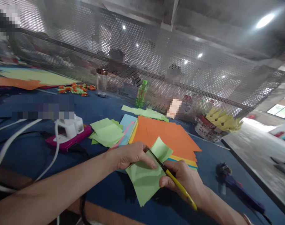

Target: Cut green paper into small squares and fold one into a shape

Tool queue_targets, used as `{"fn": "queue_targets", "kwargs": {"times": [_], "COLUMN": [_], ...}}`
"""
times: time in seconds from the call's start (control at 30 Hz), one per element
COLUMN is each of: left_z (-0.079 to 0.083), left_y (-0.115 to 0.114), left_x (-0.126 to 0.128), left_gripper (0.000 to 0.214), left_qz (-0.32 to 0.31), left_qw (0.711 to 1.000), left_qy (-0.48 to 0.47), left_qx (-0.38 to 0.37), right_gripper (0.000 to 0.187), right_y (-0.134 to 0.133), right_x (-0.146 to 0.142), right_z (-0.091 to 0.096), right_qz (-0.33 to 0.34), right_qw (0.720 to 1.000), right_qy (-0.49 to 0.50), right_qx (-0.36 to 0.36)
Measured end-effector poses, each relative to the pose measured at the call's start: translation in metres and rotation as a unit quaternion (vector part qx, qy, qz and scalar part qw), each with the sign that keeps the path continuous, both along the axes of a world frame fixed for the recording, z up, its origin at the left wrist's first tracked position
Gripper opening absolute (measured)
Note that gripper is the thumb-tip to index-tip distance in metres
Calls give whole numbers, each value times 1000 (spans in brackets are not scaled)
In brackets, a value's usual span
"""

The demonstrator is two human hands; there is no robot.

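Note:
My left hand [136, 156] pinches light green paper [145, 184], apparently several layers, its thumb flat on top. In my right hand [185, 173] is a pair of scissors [180, 186] with yellow handles, its dark blades lying across the green paper near my left thumb. Part of the paper curls up beyond the blades. Just behind my hands lies a stack of coloured sheets [163, 131], orange on top, with yellow and blue edges showing. Loose green squares [107, 132] lie to its left.
A magenta power strip [69, 139] with white plugs and cables stands at the left. A purple glue gun [243, 192] lies at the right. Along the mesh partition are a green bottle [141, 95], a glass jar [101, 84], green strips [144, 112] and a container with yellow pointed pieces [223, 120].

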State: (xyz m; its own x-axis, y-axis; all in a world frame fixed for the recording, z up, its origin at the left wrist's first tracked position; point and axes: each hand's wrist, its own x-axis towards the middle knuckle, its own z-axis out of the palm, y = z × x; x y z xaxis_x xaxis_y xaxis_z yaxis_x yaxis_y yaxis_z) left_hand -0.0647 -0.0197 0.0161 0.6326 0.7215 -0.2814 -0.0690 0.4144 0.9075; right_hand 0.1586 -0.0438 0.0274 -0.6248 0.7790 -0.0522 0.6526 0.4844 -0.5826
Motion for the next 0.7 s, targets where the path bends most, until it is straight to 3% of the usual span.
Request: {"fn": "queue_targets", "kwargs": {"times": [0.53,0.7], "left_z": [3,12], "left_y": [-1,7], "left_x": [-1,-11], "left_gripper": [20,12], "left_qz": [0,60], "left_qw": [1000,997], "left_qy": [30,39], "left_qx": [0,-7], "right_gripper": [61,54], "right_y": [2,12], "right_x": [2,8], "right_z": [-5,-2], "right_qz": [-58,-106], "right_qw": [998,994], "right_qy": [29,-4], "right_qx": [24,39]}}
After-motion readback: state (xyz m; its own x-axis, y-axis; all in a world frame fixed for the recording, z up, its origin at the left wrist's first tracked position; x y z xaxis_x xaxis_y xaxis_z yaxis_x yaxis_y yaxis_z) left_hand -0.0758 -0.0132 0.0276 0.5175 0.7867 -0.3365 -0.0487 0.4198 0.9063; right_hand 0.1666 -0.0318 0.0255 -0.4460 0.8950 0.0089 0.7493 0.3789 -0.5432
